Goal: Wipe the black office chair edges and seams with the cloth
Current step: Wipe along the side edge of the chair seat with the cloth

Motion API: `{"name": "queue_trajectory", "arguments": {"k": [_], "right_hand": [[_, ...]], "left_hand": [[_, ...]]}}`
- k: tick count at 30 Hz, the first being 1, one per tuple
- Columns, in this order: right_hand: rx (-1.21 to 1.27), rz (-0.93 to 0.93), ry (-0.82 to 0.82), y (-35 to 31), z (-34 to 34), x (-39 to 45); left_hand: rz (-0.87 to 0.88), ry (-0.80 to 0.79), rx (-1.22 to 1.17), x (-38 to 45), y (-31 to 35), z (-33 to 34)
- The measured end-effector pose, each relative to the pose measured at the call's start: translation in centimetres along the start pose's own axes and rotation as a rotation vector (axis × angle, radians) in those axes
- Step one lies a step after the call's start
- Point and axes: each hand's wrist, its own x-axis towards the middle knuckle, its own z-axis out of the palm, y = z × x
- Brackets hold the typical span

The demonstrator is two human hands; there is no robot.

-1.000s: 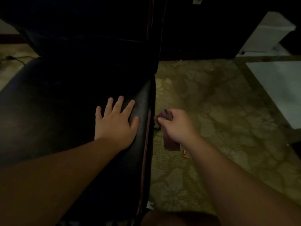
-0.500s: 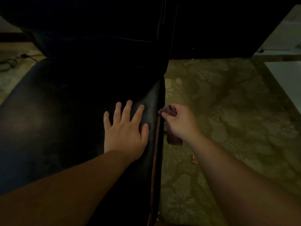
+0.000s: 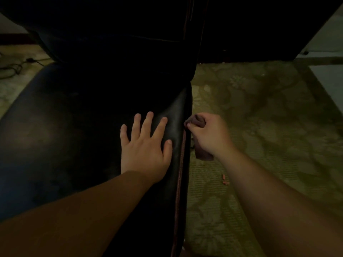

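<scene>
One black leather office chair (image 3: 78,145) fills the left of the view, its reddish piped edge seam (image 3: 181,164) running lengthwise away from the camera. The left hand (image 3: 144,149) lies flat on the seat, grip released. The right hand (image 3: 207,134) clenches one dark maroon cloth (image 3: 196,121) against that seam, above a green patterned carpet (image 3: 259,112).

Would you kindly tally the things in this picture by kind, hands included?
Bare hands: 2, left hand and right hand
Black leather office chair: 1
Dark brown wiping cloth: 1
Small orange scraps on the green patterned carpet: 2
Total: 6
</scene>
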Motion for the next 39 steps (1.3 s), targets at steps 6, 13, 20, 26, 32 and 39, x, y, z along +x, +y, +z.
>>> {"name": "queue_trajectory", "arguments": {"k": [6, 13, 20, 26, 32, 39], "right_hand": [[-0.004, -0.015, -0.057, -0.1, -0.3, -0.2], [-0.058, -0.01, -0.047, -0.5, -0.1, -0.3], [-0.104, -0.009, -0.111, -0.7, -0.7, 0.0], [-0.113, -0.015, -0.115, -0.6, -0.7, 0.1], [-0.122, -0.015, -0.057, -0.9, -0.2, -0.6], [-0.18, -0.042, -0.03, -1.2, -0.2, -0.8]], "left_hand": [[-0.005, 0.013, -0.003, 0.1, 0.0, 0.3], [-0.016, 0.021, 0.012, 0.3, 0.2, 0.5], [-0.02, 0.031, 0.013, 0.4, 0.2, 0.7], [-0.013, 0.035, -0.002, 0.3, 0.0, 0.6], [-0.011, 0.033, -0.003, 0.5, 0.0, 0.6], [-0.014, 0.045, 0.001, 0.5, 0.0, 0.7]]}}
